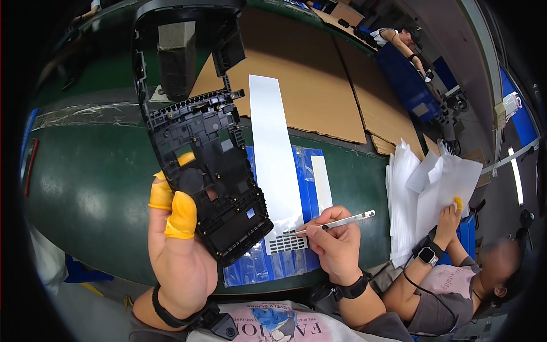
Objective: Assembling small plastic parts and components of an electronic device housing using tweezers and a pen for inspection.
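While my left hand (185, 251) holds up one black plastic housing (228, 214), my right hand (336, 245) has one pair of metal tweezers (353, 218) pinched between thumb and fingers. On my left hand I count three yellow finger cots (181, 214); my right fingers look bare. Before me lie one long white backing strip (273, 142), one shorter pale strip (322, 181) and at least two large brown cardboard sheets (307, 91). Small black rectangular pads (288, 245) sit in rows at the strip's near end, too many and too small for me to count surely.

The housing is tilted above the green table (91, 171), left of the white strip. Its upper part is an open frame around a wide window; below that come ribs, pockets, small brass-coloured dots and a hole with skin showing behind it.

My left forearm rises from the lower edge, palm up, the hand closed around the housing's lower left side. My right hand is bent in over the blue plastic sheeting (248, 272), the tweezers sloping down leftward to the pads; I cannot tell whether the tips touch. To my right, one co-worker's hand (448, 222) is at white sheets (401, 194).
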`<action>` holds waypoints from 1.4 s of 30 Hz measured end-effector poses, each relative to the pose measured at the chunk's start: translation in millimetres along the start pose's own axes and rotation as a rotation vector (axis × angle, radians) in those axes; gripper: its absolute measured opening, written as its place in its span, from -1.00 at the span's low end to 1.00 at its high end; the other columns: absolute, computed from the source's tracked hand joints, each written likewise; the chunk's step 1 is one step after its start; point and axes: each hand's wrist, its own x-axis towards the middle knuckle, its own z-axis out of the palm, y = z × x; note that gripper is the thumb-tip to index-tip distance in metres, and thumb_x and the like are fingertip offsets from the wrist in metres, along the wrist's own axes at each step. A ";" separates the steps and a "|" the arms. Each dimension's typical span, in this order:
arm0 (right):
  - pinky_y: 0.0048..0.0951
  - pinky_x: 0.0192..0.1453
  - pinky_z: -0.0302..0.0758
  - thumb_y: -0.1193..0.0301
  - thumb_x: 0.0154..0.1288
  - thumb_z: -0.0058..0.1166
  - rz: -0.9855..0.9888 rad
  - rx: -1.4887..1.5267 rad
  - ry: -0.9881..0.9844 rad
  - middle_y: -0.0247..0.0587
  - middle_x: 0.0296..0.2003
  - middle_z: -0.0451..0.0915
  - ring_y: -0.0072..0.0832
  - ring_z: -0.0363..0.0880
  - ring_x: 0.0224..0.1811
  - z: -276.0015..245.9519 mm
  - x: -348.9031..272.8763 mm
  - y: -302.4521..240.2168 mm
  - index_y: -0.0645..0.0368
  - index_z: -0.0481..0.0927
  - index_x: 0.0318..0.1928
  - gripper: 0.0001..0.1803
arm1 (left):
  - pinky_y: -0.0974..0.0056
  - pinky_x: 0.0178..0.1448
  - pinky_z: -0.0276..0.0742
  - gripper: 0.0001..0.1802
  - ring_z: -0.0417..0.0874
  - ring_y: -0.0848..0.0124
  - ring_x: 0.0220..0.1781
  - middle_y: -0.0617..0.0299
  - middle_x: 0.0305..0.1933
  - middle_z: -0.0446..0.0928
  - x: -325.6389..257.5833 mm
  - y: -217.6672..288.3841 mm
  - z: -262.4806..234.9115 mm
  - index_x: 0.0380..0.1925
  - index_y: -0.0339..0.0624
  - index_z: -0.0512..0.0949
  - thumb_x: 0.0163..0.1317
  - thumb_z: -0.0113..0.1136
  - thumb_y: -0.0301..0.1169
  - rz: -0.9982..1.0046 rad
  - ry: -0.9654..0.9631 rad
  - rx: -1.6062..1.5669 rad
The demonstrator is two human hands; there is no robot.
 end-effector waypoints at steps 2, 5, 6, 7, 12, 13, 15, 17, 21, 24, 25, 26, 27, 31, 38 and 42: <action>-0.77 -0.64 0.19 0.67 0.03 -0.04 -0.005 -0.007 0.011 -0.06 -0.51 0.53 -0.76 0.31 -0.67 0.8 0.7 1.2 0.26 0.27 -0.35 -0.82 | 0.29 0.11 0.24 -0.58 0.35 0.41 0.01 0.16 0.00 0.31 0.7 -0.4 -0.8 0.06 -0.28 0.14 0.25 -0.22 -0.32 -0.004 -0.037 0.002; -0.77 -0.65 0.19 0.67 0.04 -0.05 0.003 -0.009 -0.001 -0.05 -0.51 0.53 -0.76 0.31 -0.67 0.2 2.2 0.7 0.26 0.27 -0.35 -0.82 | 0.29 0.14 0.21 -0.57 0.32 0.39 0.04 0.16 0.01 0.31 2.9 -1.7 -2.1 0.07 -0.28 0.14 0.24 -0.21 -0.32 0.054 0.023 0.051; -0.77 -0.65 0.19 0.67 0.04 -0.05 -0.001 -0.010 0.003 -0.05 -0.51 0.53 -0.76 0.31 -0.67 -0.6 1.5 -0.4 0.26 0.27 -0.35 -0.82 | 0.29 0.14 0.21 -0.57 0.32 0.39 0.04 0.16 0.01 0.31 2.9 -1.1 -0.8 0.07 -0.28 0.14 0.24 -0.21 -0.32 0.053 0.018 0.048; -0.77 -0.65 0.19 0.67 0.03 -0.05 -0.004 -0.010 -0.001 -0.05 -0.51 0.53 -0.75 0.31 -0.67 -1.5 0.6 -1.3 0.26 0.28 -0.35 -0.82 | 0.28 0.15 0.20 -0.57 0.32 0.38 0.05 0.16 0.02 0.30 2.8 0.2 0.4 0.08 -0.27 0.14 0.24 -0.21 -0.32 0.056 0.026 0.018; -0.76 -0.64 0.20 0.67 0.04 -0.05 0.024 -0.032 -0.018 -0.05 -0.50 0.53 -0.74 0.31 -0.66 -0.2 -1.5 0.1 0.27 0.28 -0.34 -0.82 | 0.28 0.17 0.18 -0.58 0.31 0.38 0.06 0.16 0.04 0.27 2.8 0.3 -5.6 0.09 -0.28 0.13 0.24 -0.20 -0.36 0.059 -0.011 0.003; -0.76 -0.64 0.20 0.68 0.03 -0.05 0.022 -0.033 -0.013 -0.04 -0.49 0.53 -0.73 0.31 -0.66 -0.2 -0.8 0.7 0.28 0.28 -0.33 -0.82 | 0.29 0.16 0.18 -0.55 0.32 0.38 0.06 0.15 0.06 0.26 3.8 -2.3 -7.1 0.10 -0.28 0.11 0.22 -0.16 -0.41 0.074 -0.015 0.047; -0.76 -0.63 0.21 0.69 0.03 -0.05 0.011 -0.037 -0.019 -0.03 -0.49 0.53 -0.73 0.31 -0.66 0.2 -0.2 -0.7 0.28 0.29 -0.33 -0.81 | 0.30 0.16 0.17 -0.53 0.32 0.37 0.06 0.13 0.08 0.25 4.6 -2.9 -6.8 0.12 -0.28 0.09 0.20 -0.12 -0.45 0.102 -0.019 0.087; -0.76 -0.62 0.22 0.70 0.03 -0.05 0.015 0.071 -0.008 -0.01 -0.48 0.52 -0.70 0.33 -0.64 -1.7 -4.7 -4.1 0.29 0.30 -0.33 -0.82 | 0.33 0.17 0.12 -0.49 0.30 0.37 0.07 0.10 0.09 0.23 3.2 -1.2 -1.1 0.13 -0.33 0.05 0.20 -0.11 -0.43 0.243 -0.083 0.320; -0.58 -0.46 0.41 0.66 -0.06 0.02 -0.219 0.119 -0.060 0.05 -0.49 0.51 -0.47 0.49 -0.52 6.7 -21.8 -34.8 0.30 0.33 -0.38 -0.80 | 0.35 0.16 0.10 -0.46 0.30 0.40 0.06 0.11 0.07 0.25 -3.1 -6.7 1.9 0.12 -0.35 0.05 0.20 -0.08 -0.36 0.245 -0.130 0.353; -0.42 -0.29 0.47 0.64 -0.08 0.03 -0.339 0.142 -0.150 0.05 -0.51 0.50 -0.31 0.55 -0.40 17.7 -19.3 -50.4 0.32 0.34 -0.40 -0.82 | 0.25 0.07 0.34 -0.61 0.41 0.36 -0.04 0.15 -0.03 0.33 2.7 -3.4 5.7 0.06 -0.21 0.14 0.23 -0.19 -0.37 -0.351 -0.134 -0.076; -0.38 -0.25 0.48 0.64 -0.07 0.03 -0.354 0.135 -0.183 0.04 -0.51 0.50 -0.29 0.55 -0.38 21.8 -15.8 -52.6 0.32 0.34 -0.41 -0.83 | 0.24 0.04 0.37 -0.64 0.43 0.36 -0.06 0.14 -0.05 0.34 4.4 -0.4 7.8 0.04 -0.20 0.16 0.24 -0.21 -0.35 -0.558 -0.108 -0.217; -0.40 -0.22 0.47 0.64 -0.03 0.01 -0.326 0.160 -0.202 0.05 -0.47 0.52 -0.32 0.55 -0.36 28.2 -9.2 -49.8 0.35 0.34 -0.33 -0.80 | 0.23 0.01 0.41 -0.66 0.45 0.34 -0.07 0.12 -0.06 0.36 5.9 -0.5 3.8 0.00 -0.20 0.18 0.25 -0.24 -0.31 -0.616 -0.088 -0.170; -0.40 -0.22 0.47 0.64 -0.03 0.01 -0.327 0.171 -0.210 0.05 -0.47 0.52 -0.32 0.55 -0.36 30.6 -5.6 -48.3 0.35 0.34 -0.33 -0.80 | 0.23 0.01 0.41 -0.66 0.45 0.34 -0.07 0.12 -0.06 0.36 6.4 -2.8 4.1 0.00 -0.20 0.18 0.25 -0.24 -0.31 -0.607 -0.085 -0.160; -0.52 -0.23 0.45 0.66 0.05 -0.04 -0.215 0.125 -0.238 0.07 -0.38 0.54 -0.44 0.53 -0.35 39.4 -0.2 -40.1 0.37 0.29 -0.21 -0.74 | 0.23 0.01 0.42 -0.64 0.43 0.35 -0.03 0.12 -0.06 0.36 6.7 -9.0 1.8 0.02 -0.20 0.16 0.25 -0.23 -0.31 -0.582 -0.074 -0.150; -0.66 -0.36 0.42 0.66 0.04 -0.01 -0.143 0.109 -0.202 0.02 -0.40 0.55 -0.55 0.52 -0.39 36.6 0.2 -27.1 0.37 0.32 -0.21 -0.74 | 0.31 -0.02 0.41 -0.67 0.42 0.44 -0.08 0.20 -0.10 0.35 5.1 -5.7 6.5 0.03 -0.19 0.14 0.25 -0.24 -0.43 -0.640 -0.053 -0.202; -0.67 -0.36 0.42 0.66 0.04 -0.01 -0.139 0.133 -0.225 0.00 -0.40 0.55 -0.57 0.52 -0.39 38.6 1.9 -27.0 0.37 0.32 -0.20 -0.74 | 0.31 -0.02 0.42 -0.67 0.42 0.43 -0.08 0.19 -0.09 0.35 5.7 -5.4 5.8 0.03 -0.19 0.14 0.25 -0.24 -0.43 -0.625 -0.035 -0.223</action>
